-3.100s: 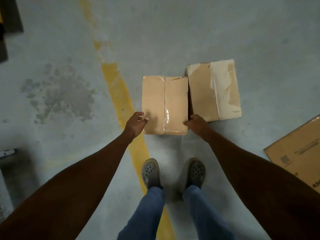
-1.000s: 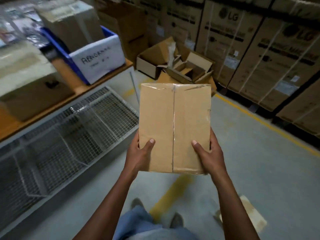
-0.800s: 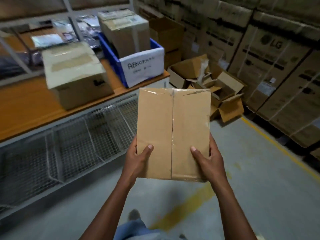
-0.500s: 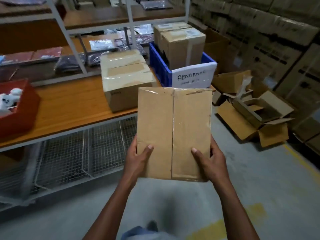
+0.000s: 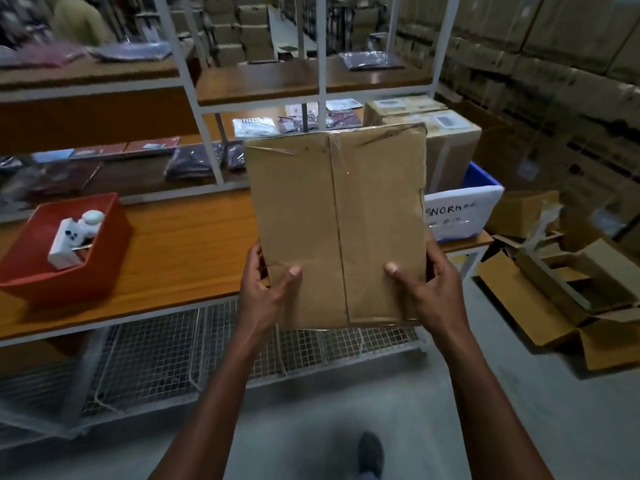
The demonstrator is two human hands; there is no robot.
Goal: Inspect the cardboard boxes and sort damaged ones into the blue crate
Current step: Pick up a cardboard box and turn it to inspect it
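Left hand [image 5: 265,292] and right hand [image 5: 427,289] grip the taped cardboard box [image 5: 337,223]; check its creased far corners before choosing the blue crate [image 5: 479,176] at right.

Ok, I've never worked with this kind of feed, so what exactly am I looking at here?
No machine here: one camera on a person's head looks down at their bare hands. The left hand and right hand grip a taped cardboard box by its lower edge, held up off the floor. Beyond it is a wooden table. On it stand a red bin holding a white item and, at the right, the blue crate with a handwritten sign, boxes already inside.
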